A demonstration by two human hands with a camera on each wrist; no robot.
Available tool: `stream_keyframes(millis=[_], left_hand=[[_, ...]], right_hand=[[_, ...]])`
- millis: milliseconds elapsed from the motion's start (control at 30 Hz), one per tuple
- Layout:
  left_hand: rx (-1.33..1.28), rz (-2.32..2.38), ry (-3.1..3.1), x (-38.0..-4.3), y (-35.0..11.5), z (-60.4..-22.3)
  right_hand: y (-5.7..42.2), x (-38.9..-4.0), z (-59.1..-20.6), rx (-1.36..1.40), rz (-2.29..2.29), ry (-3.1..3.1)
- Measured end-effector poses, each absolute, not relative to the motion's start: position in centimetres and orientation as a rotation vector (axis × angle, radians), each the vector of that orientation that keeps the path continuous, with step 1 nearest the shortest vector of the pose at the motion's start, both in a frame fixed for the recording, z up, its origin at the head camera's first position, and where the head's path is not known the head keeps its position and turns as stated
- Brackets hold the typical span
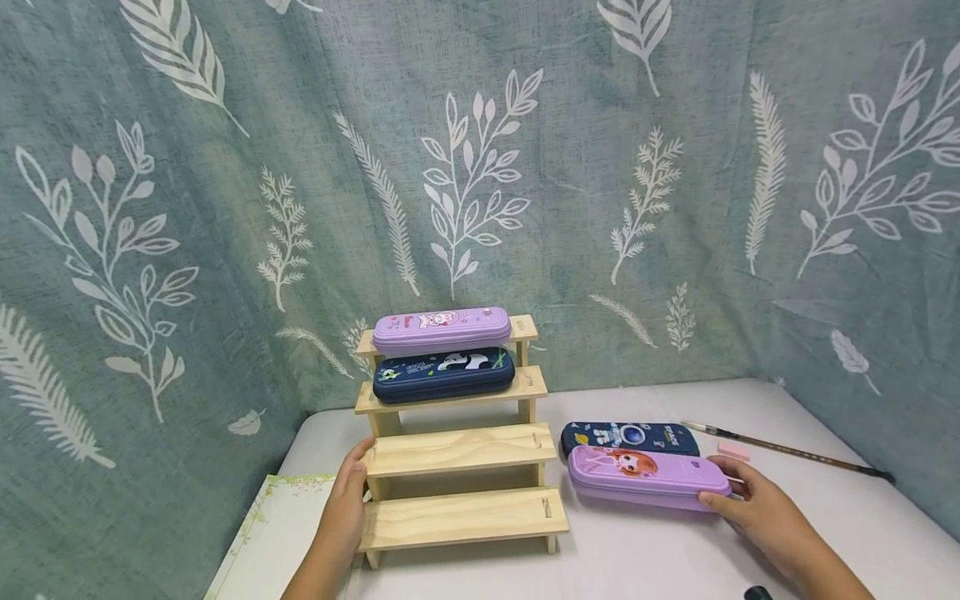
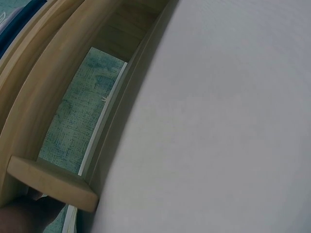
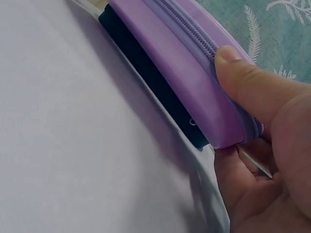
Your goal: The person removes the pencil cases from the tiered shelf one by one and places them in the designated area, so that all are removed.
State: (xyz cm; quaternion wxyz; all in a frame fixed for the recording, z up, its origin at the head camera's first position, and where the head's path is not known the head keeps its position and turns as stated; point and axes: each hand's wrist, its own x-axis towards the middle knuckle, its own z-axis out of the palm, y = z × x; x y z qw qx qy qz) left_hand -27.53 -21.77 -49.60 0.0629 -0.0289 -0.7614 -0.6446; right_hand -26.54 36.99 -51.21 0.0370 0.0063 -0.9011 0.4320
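A lilac pencil case (image 1: 648, 482) with a red-haired girl printed on its lid is held by my right hand (image 1: 761, 508) at its right end. In the right wrist view the thumb (image 3: 240, 73) presses along the zip side, with the fingers around the end. A navy pencil case (image 1: 637, 435) with a space print lies just behind, partly hidden by the lilac one. My left hand (image 1: 347, 492) grips the left side of a four-step wooden rack (image 1: 461, 454). Another lilac case (image 1: 442, 329) sits on its top step, and a navy panda case (image 1: 444, 375) on the second.
At the right lie a paintbrush (image 1: 787, 450) and a pink eraser (image 1: 733, 451). A dark round-ended object (image 1: 757, 592) shows at the front edge. Paper with a leafy border (image 1: 273, 533) lies left of the rack. A leaf-print curtain (image 1: 570, 208) hangs behind the white table (image 1: 645, 554).
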Motion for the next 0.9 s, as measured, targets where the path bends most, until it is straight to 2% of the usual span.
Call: stream_keyframes(millis=[900], left_hand=[[-0.044,-1.93,-2.343,-27.8,-21.9,-49.6]], right_hand=[[35.7,-26.9,-51.7,-0.069,1.209,-2.876]])
